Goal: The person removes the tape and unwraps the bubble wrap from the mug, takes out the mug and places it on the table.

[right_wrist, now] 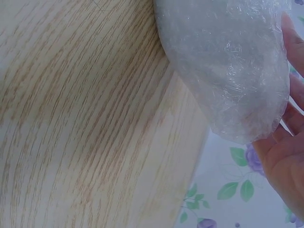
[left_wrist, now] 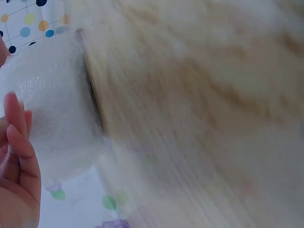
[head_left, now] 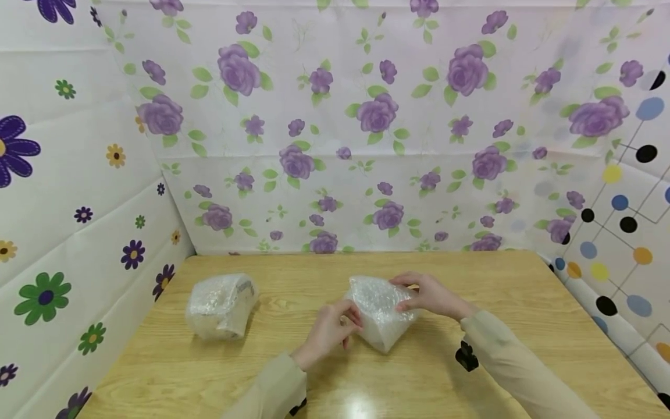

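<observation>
A bubble-wrapped package (head_left: 384, 317) sits on the wooden table in front of me, its clear wrap tapering to a corner at the near side. At its left edge my left hand (head_left: 335, 327) has thumb and forefinger brought together in a pinch on the wrap. My right hand (head_left: 431, 295) grips the package's right side, thumb on the front face and fingers behind the top. In the right wrist view the rounded end of the wrap (right_wrist: 228, 71) lies against the right fingers (right_wrist: 295, 88). What is inside the wrap is hidden.
Another bubble-wrapped package (head_left: 220, 305) stands at the left of the table (head_left: 293, 372). A purple-flowered sheet (head_left: 335, 128) hangs behind the table's far edge, with patterned sheets at the left and right. Dark bands show beneath both sleeves.
</observation>
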